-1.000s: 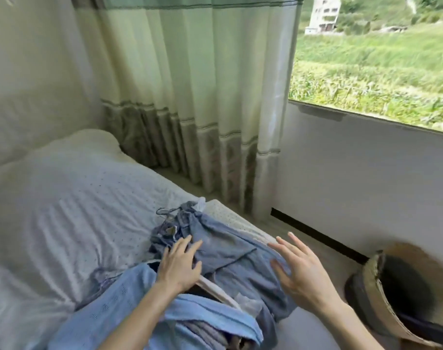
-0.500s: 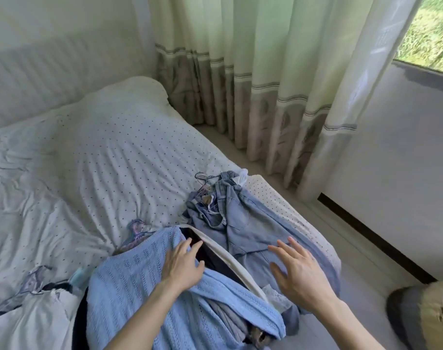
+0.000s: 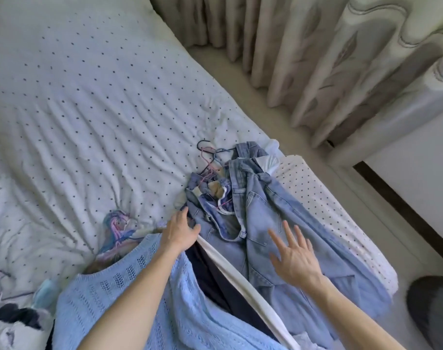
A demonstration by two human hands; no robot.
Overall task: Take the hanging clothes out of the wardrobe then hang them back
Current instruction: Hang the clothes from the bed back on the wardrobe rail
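Fingers [image 3: 288, 231] spread, gripping nothing, on left hand [image 3: 178, 233] and right hand [image 3: 296, 263], jeans [image 3: 265, 205] and knit sweater [image 3: 109, 299] heaped beneath them: taking-out looks done, rehanging all remains.

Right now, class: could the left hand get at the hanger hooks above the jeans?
Probably yes: the left hand lies open beside the jeans; the hanger hooks lie uncovered on the bed beyond.

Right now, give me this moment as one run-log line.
clothes: piled on bed | left hand: open, on pile beside jeans | right hand: open, spread over jeans | grip: none
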